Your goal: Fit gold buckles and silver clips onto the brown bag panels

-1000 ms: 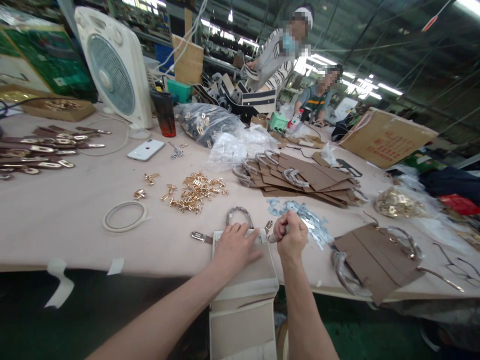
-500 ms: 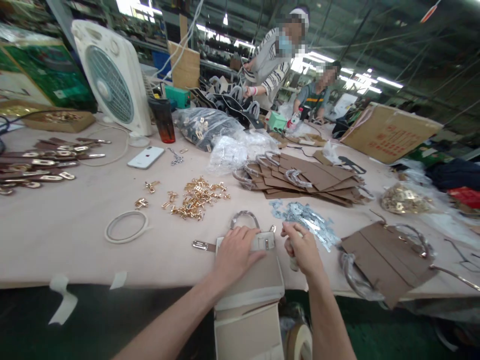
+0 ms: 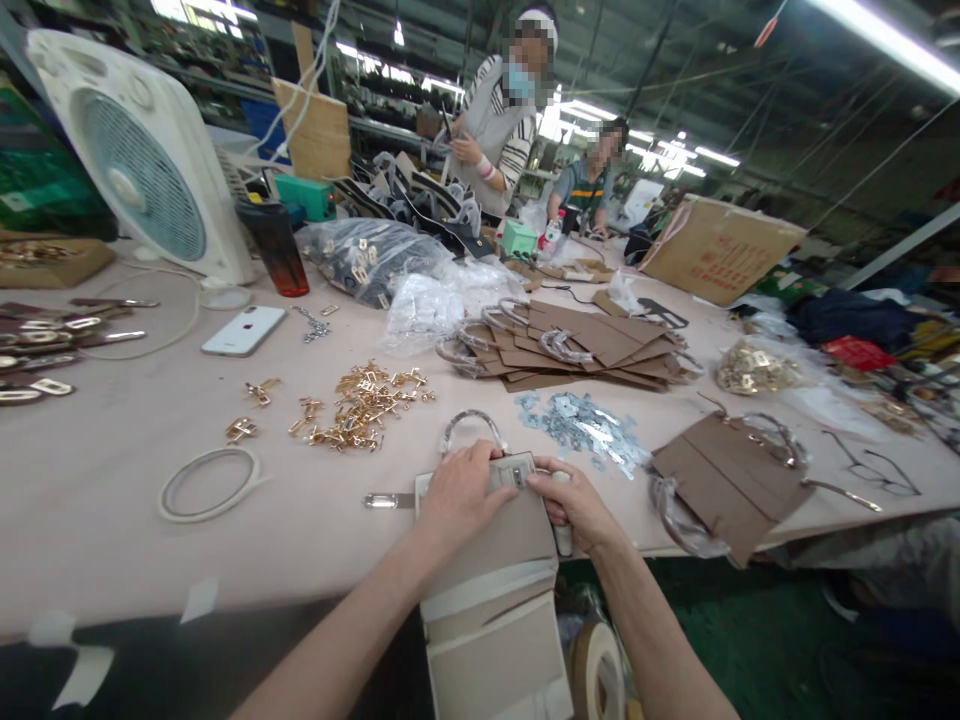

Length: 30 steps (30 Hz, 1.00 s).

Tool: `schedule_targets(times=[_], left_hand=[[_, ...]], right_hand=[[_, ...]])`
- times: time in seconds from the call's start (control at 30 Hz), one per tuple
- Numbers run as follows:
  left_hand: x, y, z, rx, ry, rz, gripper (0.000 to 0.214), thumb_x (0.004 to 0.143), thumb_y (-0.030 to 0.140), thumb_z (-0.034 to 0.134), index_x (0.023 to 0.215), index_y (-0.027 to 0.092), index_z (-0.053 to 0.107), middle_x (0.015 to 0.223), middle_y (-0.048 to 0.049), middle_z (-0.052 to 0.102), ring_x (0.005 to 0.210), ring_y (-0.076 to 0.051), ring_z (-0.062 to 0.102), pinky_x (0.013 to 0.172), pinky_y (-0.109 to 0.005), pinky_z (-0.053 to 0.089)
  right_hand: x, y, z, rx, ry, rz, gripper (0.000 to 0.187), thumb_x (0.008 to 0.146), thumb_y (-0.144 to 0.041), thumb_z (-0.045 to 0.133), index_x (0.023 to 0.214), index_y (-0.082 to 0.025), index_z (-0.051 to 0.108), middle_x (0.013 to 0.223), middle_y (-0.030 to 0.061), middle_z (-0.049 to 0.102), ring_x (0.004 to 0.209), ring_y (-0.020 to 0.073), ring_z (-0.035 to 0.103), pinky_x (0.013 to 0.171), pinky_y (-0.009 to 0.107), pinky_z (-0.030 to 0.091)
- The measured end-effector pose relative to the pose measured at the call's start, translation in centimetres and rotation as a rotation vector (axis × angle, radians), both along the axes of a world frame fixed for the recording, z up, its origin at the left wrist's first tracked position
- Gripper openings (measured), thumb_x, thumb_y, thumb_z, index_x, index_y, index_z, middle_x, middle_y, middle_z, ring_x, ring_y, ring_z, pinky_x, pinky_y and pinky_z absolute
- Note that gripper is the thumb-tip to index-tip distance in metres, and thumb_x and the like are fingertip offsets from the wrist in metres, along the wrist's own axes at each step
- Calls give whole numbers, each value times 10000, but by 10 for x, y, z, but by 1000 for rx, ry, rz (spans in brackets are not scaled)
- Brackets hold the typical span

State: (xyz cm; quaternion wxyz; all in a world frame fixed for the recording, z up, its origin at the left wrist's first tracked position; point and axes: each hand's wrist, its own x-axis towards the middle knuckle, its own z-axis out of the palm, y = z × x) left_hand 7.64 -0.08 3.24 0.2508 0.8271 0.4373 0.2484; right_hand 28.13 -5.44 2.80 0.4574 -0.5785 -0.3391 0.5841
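A taupe handbag (image 3: 491,545) lies opened out at the table's front edge, its lower panel hanging over the side. My left hand (image 3: 461,500) rests flat across its upper part, fingers stretched toward the plastic-wrapped handle (image 3: 474,418) and thumb near a small metal fitting (image 3: 517,476). Curled around a pale-handled tool (image 3: 563,535), my right hand (image 3: 577,505) has its fingertips at the bag's right edge beside that fitting. The tool's working end is hidden. A strap with a metal clasp (image 3: 382,501) sticks out from the bag's left side.
Gold hardware (image 3: 364,405) and silver metal plates (image 3: 581,425) lie in piles beyond the bag. Farther back are stacked brown bag pieces (image 3: 592,340), a phone (image 3: 244,330), a tumbler (image 3: 277,245) and a fan (image 3: 142,170). A tape roll (image 3: 210,484) lies left. Two people are across the table.
My right hand has moved left to the bag's edge by the metal fitting, still holding the tool. My left hand stays on the bag. The view has turned slightly right.
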Motion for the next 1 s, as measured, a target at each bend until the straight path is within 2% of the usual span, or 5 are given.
schedule_targets(times=[0.17,0.3,0.63,0.83,1.0], left_hand=[[9,7,-6,92,53,-139,495,928,383,749,1383,292,579,1206,-41,712,1151,-245,656,943,-364,500],[11,7,-11,171,167,-161,529,960,407,703,1467,380,555,1134,-36,681,1066,-241,661,877,-347,503],[14,13,-6,113,325,-141,513,928,450,729,1424,389,615,1070,-72,680,1032,-300,678,824,-371,521],[10,12,-4,93,352,-153,502,925,450,733,1411,396,619,1029,-68,702,991,-294,707,814,-365,526],[12,14,-2,70,363,-165,461,939,463,707,1385,364,640,1036,-83,718,1013,-304,712,838,-376,531]], right_hand=[[0,1,0,9,-177,-67,557,670,-548,861,997,-133,686,447,-99,441,384,53,308,394,183,197],[-2,5,-4,-2,-239,-97,561,636,-568,869,953,-148,673,435,-94,443,382,64,318,388,199,218],[-1,11,-10,15,-452,-18,437,738,-559,779,918,-172,686,431,-79,453,403,96,353,413,222,268],[-5,11,-6,172,-842,5,270,802,-464,715,842,-200,758,775,44,730,675,197,620,653,298,456],[-4,9,3,237,-870,-72,238,787,-436,771,830,-203,753,802,49,745,800,239,672,751,322,495]])
